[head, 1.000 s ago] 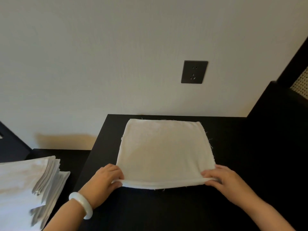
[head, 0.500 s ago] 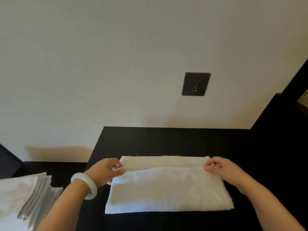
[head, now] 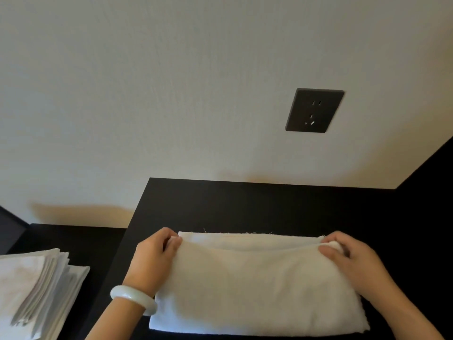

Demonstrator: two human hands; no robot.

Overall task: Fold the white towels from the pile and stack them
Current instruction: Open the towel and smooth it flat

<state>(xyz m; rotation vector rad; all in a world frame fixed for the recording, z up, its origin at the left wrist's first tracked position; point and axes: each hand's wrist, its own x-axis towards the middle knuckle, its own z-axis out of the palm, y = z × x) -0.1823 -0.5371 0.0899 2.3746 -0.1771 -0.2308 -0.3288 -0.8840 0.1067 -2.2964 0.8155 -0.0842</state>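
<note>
A white towel [head: 257, 285] lies folded in half on the black table [head: 245, 204], its fold toward me and its loose edges at the far side. My left hand [head: 154, 258], with a pale bangle on the wrist, pinches the far left corner of the upper layer. My right hand [head: 353, 258] pinches the far right corner. Between the two hands the upper layer's edge sits just short of the lower layer's frayed edge. A stack of white towels [head: 36, 290] lies on a lower black surface at the left.
A cream wall rises right behind the table, with a dark power socket [head: 315, 110] on it. Dark furniture [head: 429, 192] borders the table on the right. The lower surface at the left holds the stack.
Both hands carried the near edge of the towel away from me, over onto the far edge, halving it. The camera view has tilted up a little.
</note>
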